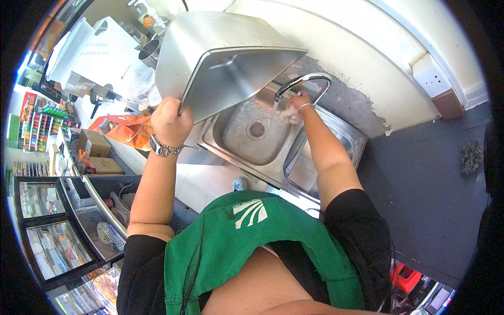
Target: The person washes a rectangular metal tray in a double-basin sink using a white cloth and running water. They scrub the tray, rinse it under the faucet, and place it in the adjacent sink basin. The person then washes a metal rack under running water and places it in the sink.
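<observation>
My left hand (171, 120) is closed around the near rim of a large stainless steel container (197, 35). The container is tilted on its side at the left of the sink, its opening turned towards the basin. My right hand (301, 101) holds a wet, pale cloth (291, 115) beside the curved chrome faucet (327, 84). Water runs from the spout into the left basin of a double stainless steel sink (230, 139), over a round drain strainer (256, 130). Part of the cloth is hidden by my fingers.
An orange bag (128, 130) lies on the counter left of the container. Behind it stand a metal cup (149, 54) and a white box (106, 55) bearing writing. A flat panel (303, 169) sits in the right basin. A wall socket (432, 78) is at the right.
</observation>
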Motion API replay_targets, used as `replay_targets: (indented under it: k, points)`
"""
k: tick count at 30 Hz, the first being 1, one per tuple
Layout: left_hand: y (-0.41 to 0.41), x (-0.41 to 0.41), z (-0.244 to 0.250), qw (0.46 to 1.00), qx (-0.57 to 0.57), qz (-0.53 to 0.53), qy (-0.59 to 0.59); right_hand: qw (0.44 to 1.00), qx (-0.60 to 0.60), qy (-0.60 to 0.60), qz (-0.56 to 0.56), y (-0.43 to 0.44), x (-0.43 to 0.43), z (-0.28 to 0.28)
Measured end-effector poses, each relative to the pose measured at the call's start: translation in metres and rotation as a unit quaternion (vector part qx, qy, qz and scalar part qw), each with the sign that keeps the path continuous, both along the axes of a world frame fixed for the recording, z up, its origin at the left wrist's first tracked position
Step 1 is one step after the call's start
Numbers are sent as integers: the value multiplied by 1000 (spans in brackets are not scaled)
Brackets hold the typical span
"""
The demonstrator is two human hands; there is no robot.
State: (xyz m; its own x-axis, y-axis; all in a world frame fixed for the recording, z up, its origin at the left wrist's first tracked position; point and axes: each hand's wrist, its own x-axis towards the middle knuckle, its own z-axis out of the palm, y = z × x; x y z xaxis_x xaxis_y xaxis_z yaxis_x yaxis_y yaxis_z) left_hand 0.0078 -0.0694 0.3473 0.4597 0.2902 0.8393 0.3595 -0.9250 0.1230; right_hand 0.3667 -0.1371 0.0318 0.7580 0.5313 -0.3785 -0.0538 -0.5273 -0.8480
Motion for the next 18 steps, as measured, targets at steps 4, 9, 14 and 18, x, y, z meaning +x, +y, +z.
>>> replay_targets:
  k: [4, 9, 14, 18]
  points:
    - [1, -4, -7, 1000, -19, 9, 0, 997, 30, -63, -42, -23, -19, -11]
    - [1, -3, -19, 998, -44, 37, 3, 978, 129, -164, 2, -68, -54, 2]
    - [3, -5, -34, 996, -82, 42, 3, 977, 123, -168, -34, -125, -90, 26]
    - [3, -4, -49, 977, -204, 55, -8, 974, 185, -92, -91, -176, -95, 30]
